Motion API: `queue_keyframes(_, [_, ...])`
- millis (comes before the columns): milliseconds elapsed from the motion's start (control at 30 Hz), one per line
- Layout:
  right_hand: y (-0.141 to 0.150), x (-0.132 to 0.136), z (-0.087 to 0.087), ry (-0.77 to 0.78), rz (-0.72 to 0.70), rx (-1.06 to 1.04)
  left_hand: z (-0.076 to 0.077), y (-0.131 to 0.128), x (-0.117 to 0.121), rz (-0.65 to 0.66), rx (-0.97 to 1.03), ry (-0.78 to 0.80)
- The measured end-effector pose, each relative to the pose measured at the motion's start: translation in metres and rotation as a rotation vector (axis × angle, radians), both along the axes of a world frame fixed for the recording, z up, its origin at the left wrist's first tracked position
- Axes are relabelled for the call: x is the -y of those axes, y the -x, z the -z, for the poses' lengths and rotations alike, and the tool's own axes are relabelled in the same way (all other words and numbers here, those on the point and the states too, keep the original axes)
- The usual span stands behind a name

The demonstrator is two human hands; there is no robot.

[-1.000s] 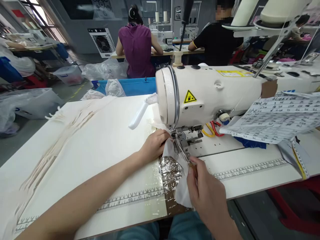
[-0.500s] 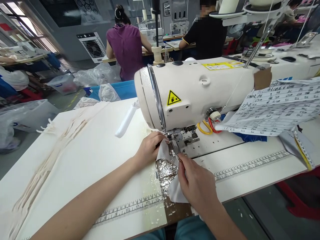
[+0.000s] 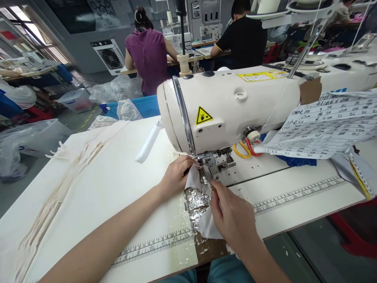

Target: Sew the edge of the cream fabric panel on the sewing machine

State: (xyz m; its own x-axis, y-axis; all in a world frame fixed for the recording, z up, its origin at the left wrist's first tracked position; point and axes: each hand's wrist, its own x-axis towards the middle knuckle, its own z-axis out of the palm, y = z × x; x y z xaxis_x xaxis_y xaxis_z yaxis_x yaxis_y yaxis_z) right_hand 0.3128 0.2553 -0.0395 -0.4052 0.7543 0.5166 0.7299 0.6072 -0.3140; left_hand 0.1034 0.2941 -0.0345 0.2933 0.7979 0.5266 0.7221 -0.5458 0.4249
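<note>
My left hand (image 3: 176,175) is closed, its fingertips pinching a piece of white fabric (image 3: 193,177) close beneath the head of the sewing machine (image 3: 232,104). From the right, my right hand (image 3: 235,210) is closed around a slim metal tool (image 3: 207,175), whose tip points at the fabric near the needle area; its exact kind is not clear. More white fabric hangs below my right fingers. Under it lies a shiny, crinkled silver covering (image 3: 198,202) on the table's edge. The needle and the fabric's far edge are hidden by my fingers and machine parts.
Yellow and red scissor handles (image 3: 247,148) lie behind the needle area. Handwritten paper sheets (image 3: 330,125) hang at the right. A white plastic piece (image 3: 149,142) and long cream fabric strips (image 3: 55,200) lie on the left tabletop. Co-workers sit at machines beyond.
Both hands keep almost the same place and grip. The view has shifted very slightly; no clear movement of the fabric shows.
</note>
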Motion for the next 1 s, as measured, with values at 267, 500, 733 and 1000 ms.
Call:
queue_keyframes(267, [0.0016,0.0009,-0.0002,0.015,0.022,0.017,-0.0027,0.0008,0.0012,0.013,0.000,0.041])
queue_keyframes(500, [0.0014,0.0005,0.0002,0.019,0.028,0.017,-0.0021,0.0007,0.0007,0.006,0.032,0.089])
queue_keyframes(733, [0.0017,0.0001,0.0000,0.013,0.015,-0.009,-0.0045,-0.0002,0.0016,-0.016,0.032,0.094])
queue_keyframes(1000, [0.0010,0.0018,0.0019,0.013,0.006,-0.027,-0.0018,-0.0001,0.0013,-0.010,0.044,0.097])
